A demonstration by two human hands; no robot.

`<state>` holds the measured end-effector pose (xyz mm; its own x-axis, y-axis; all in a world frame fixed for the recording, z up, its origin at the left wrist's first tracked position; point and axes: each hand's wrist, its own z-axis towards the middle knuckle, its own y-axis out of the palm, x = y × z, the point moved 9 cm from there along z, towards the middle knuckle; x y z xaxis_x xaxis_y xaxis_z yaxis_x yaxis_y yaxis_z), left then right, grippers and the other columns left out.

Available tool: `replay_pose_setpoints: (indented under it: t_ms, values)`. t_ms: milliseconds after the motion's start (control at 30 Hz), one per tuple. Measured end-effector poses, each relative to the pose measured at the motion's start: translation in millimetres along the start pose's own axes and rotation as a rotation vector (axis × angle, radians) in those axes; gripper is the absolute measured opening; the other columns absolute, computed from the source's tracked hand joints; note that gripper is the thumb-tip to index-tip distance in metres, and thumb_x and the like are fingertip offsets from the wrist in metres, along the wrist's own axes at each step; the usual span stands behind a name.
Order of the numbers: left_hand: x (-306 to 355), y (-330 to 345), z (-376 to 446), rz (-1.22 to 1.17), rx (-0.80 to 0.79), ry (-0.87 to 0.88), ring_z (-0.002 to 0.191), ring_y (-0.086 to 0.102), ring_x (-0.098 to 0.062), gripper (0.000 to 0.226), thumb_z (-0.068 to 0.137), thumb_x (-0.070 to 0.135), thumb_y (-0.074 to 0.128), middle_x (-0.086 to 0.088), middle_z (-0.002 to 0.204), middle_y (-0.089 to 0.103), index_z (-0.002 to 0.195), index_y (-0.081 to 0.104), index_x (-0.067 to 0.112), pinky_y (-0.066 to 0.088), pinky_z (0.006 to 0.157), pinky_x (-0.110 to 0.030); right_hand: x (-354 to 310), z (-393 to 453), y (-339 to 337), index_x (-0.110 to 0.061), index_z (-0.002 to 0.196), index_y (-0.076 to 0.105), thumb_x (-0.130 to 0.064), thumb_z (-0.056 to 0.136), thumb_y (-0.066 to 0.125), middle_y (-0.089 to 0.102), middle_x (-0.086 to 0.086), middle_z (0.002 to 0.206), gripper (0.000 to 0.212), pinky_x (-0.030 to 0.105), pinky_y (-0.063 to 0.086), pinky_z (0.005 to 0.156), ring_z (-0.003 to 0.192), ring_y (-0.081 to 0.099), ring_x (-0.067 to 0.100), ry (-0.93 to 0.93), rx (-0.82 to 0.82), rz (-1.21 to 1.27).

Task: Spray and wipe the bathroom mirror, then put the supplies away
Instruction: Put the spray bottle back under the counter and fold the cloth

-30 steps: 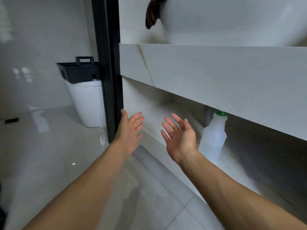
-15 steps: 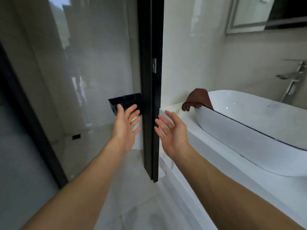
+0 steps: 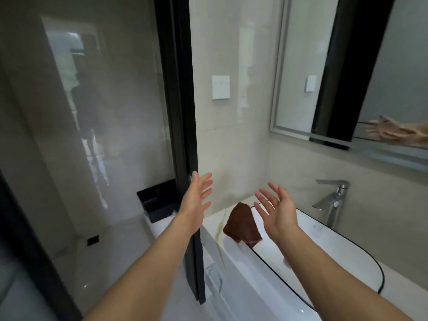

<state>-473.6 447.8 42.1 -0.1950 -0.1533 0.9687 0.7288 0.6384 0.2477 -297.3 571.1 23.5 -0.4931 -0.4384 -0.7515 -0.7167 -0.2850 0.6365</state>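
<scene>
Bathroom w/ pale tiled walls; landmark is the basin (image 3: 347, 256) on the counter. A sec ago you were looking under the counter at a spray bottle on the low shelf; now your view has come up and the bottle's out of sight, prob. below the basin. Mirror (image 3: 301, 72) hangs above and behind the basin, tap (image 3: 333, 200) at its back rim. Brown cloth (image 3: 243, 225) is draped over the basin's left end, partly on the counter. Black bin (image 3: 157, 200) sits well left of the basin, past the dark door frame (image 3: 183, 112). Your left hand (image 3: 196, 202) is raised left of the basin, fingers spread, holding nothing. Right hand (image 3: 275, 209) floats above the basin's left end, near the cloth but not touching, palm bare, fingers loose. Both stayed bare through the rise. My read: bottle stowed below, cloth not yet, so putting away looks half done.
</scene>
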Motion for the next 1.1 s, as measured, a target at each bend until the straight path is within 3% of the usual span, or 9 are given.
replay_pose_setpoints:
  t_ms: [233, 467, 667, 767, 867, 967, 1100]
  values:
    - [-7.7, 55.0, 29.8, 0.057, -0.07, -0.086, 0.135, 0.043, -0.018, 0.064, 0.097, 0.069, 0.017, 0.005, 0.147, 0.048, 0.133, 0.057, 0.034, 0.026, 0.118, -0.047, -27.9, 23.9, -57.4, -0.014, 0.132, 0.059, -0.045, 0.107, 0.038, 0.061, 0.013, 0.135, 0.044, 0.044, 0.047, 0.106, 0.119, 0.061, 0.029, 0.07, 0.138, -0.057]
    - [-42.7, 54.7, 96.0, 0.211, -0.145, -0.153, 0.131, 0.047, -0.018, 0.048, 0.103, 0.058, 0.025, 0.008, 0.141, 0.052, 0.126, 0.06, 0.034, 0.032, 0.112, -0.044, 13.5, 63.6, -95.1, -0.011, 0.136, 0.056, -0.047, 0.107, 0.037, 0.061, 0.013, 0.135, 0.051, 0.047, 0.048, 0.107, 0.119, 0.062, 0.034, 0.181, 0.307, -0.077]
    - [-79.9, 43.9, 175.2, 0.311, -0.274, -0.235, 0.13, 0.047, -0.019, 0.047, 0.105, 0.05, 0.029, 0.005, 0.139, 0.054, 0.135, 0.059, 0.028, 0.032, 0.111, -0.042, 52.0, 114.2, -111.0, -0.011, 0.134, 0.057, -0.048, 0.107, 0.034, 0.061, 0.014, 0.132, 0.051, 0.047, 0.05, 0.104, 0.12, 0.061, 0.034, 0.19, 0.44, -0.068]
    - [-109.9, 38.2, 201.4, 0.383, -0.31, -0.288, 0.126, 0.05, -0.017, 0.04, 0.103, 0.047, 0.04, 0.006, 0.138, 0.055, 0.132, 0.061, 0.027, 0.034, 0.108, -0.039, 79.1, 134.4, -119.4, -0.01, 0.133, 0.058, -0.044, 0.108, 0.033, 0.062, 0.013, 0.128, 0.049, 0.048, 0.049, 0.106, 0.121, 0.061, 0.034, 0.233, 0.512, -0.097]
    - [-143.8, 36.6, 229.0, 0.53, -0.388, -0.284, 0.122, 0.049, -0.014, 0.028, 0.101, 0.026, 0.049, 0.003, 0.141, 0.053, 0.127, 0.06, 0.027, 0.036, 0.104, -0.033, 104.9, 150.0, -132.1, -0.007, 0.128, 0.06, -0.028, 0.108, 0.04, 0.063, 0.014, 0.127, 0.035, 0.045, 0.051, 0.103, 0.115, 0.062, 0.033, 0.288, 0.573, -0.194]
    - [-171.5, 43.9, 255.1, 0.693, -0.501, -0.244, 0.126, 0.045, -0.014, 0.048, 0.096, -0.001, 0.047, 0.001, 0.146, 0.047, 0.138, 0.054, 0.02, 0.033, 0.097, -0.025, 118.6, 170.7, -148.9, -0.007, 0.124, 0.063, -0.013, 0.104, 0.046, 0.064, 0.016, 0.129, 0.027, 0.043, 0.05, 0.104, 0.109, 0.062, 0.029, 0.3, 0.603, -0.343]
    - [-203.6, 61.4, 279.7, 0.899, -0.643, -0.202, 0.137, 0.038, -0.011, 0.058, 0.093, -0.005, 0.046, 0.009, 0.147, 0.043, 0.144, 0.048, 0.022, 0.03, 0.105, -0.021, 130.3, 201.4, -165.6, -0.009, 0.124, 0.063, -0.022, 0.104, 0.048, 0.066, 0.013, 0.128, 0.028, 0.041, 0.046, 0.105, 0.117, 0.061, 0.026, 0.304, 0.583, -0.381]
